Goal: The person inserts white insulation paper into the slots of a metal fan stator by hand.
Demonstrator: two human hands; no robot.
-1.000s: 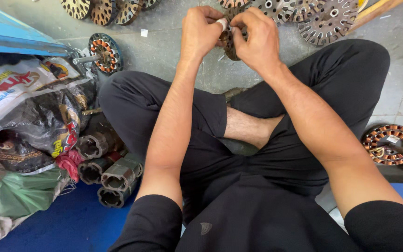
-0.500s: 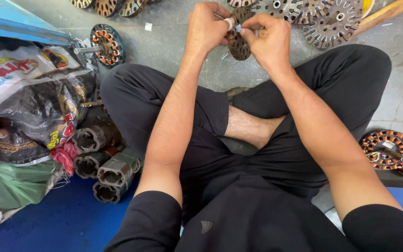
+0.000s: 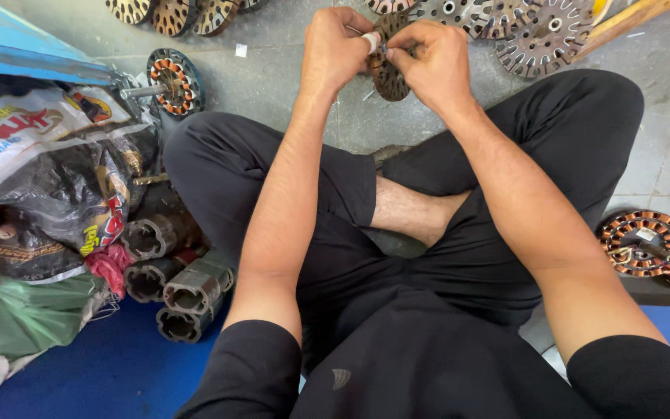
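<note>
A person sat cross-legged on a grey floor (image 3: 288, 85), seen from above. At nine o'clock lay crumpled plastic bags (image 3: 48, 186) and dark metal tubes (image 3: 188, 295); at ten o'clock a copper-wound stator on a shaft (image 3: 172, 81). Near twelve o'clock the left hand (image 3: 335, 50) was closed, pinching a small white piece (image 3: 371, 40), and the right hand (image 3: 434, 62) gripped a round slotted metal stator disc (image 3: 389, 74), held in the air above the floor. The disc's thin teeth could probably nick fingers, or the white piece could slip and drop among the similar discs (image 3: 505, 27) beyond. At three o'clock sat another wound stator (image 3: 649, 248). The fingertips hid what the white piece was and how it met the disc.
</note>
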